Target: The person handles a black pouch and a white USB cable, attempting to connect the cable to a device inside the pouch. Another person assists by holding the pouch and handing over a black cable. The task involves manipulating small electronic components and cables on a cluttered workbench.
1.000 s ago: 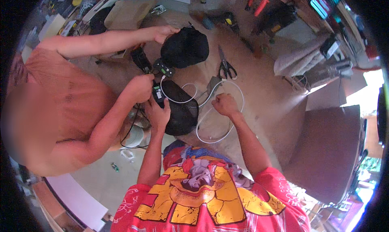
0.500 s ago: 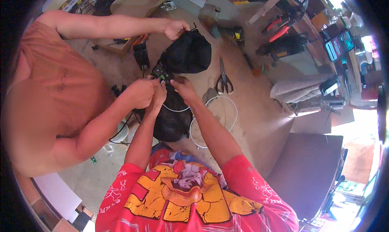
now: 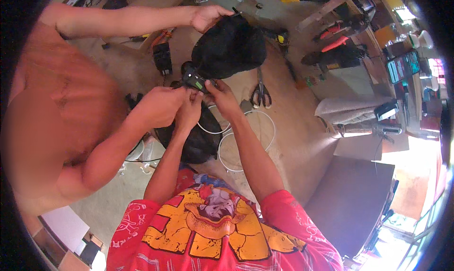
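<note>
A small black device with a bright green patch is held up in the middle of the view. My right hand grips its right end with thumb and fingers. Just below it, my left hand is closed, its fingertips at the device's lower edge. A co-worker's hand meets my left hand there, and what those fingers pinch is hidden. The co-worker's other hand holds a large rounded black thing by its top. A white cable hangs in loops below my right hand.
Black-handled scissors lie right of my hands. A dark bag-like item is under my forearms. Pliers with red handles, a grey cloth and a phone are at the right. A black block stands left of the device.
The rounded black thing has shifted right and up with the co-worker's far hand. The device has moved slightly right, turned in my grip, and my hands have followed it.
</note>
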`<state>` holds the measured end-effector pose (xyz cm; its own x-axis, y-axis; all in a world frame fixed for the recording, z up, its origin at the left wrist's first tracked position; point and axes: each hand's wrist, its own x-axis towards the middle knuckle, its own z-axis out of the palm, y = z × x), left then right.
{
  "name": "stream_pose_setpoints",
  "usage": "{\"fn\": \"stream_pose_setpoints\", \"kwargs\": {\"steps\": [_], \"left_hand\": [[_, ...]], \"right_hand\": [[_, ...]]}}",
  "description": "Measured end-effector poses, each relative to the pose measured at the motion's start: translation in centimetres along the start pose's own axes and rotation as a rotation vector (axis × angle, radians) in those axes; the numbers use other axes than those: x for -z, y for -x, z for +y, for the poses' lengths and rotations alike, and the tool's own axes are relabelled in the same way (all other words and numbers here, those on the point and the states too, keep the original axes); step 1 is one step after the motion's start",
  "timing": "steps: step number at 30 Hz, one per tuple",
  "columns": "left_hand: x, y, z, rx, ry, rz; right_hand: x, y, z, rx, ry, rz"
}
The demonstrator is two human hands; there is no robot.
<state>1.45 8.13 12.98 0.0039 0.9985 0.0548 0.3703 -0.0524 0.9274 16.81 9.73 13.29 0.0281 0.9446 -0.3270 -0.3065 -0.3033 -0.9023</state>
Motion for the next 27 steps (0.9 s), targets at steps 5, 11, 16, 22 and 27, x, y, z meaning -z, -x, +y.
{"fn": "stream_pose_setpoints", "kwargs": {"steps": [5,11,16,22,27], "left_hand": [[-1.1,1.5,2.3,0.098,0.078,-0.055],[-1.4,3.6,5.9,0.177,0.187,-0.04],[-1.8,4.3,6.2,0.16,0.253,0.031],[-1.7,5.0,6.8,0.177,0.344,0.016],[-1.6,4.8,7.3,0.174,0.363,0.034]], "right_hand": [[-2.3,2.0,-1.6,0.032,-0.305,0.056],[-1.9,2.4,-1.6,0.056,-0.218,0.203],[-2.0,3.4,-3.0,0.039,-0.068,0.225],[-2.6,4.3,-3.7,0.077,-0.022,0.268],[-3.0,4.6,-4.3,0.051,-0.031,0.282]]}}
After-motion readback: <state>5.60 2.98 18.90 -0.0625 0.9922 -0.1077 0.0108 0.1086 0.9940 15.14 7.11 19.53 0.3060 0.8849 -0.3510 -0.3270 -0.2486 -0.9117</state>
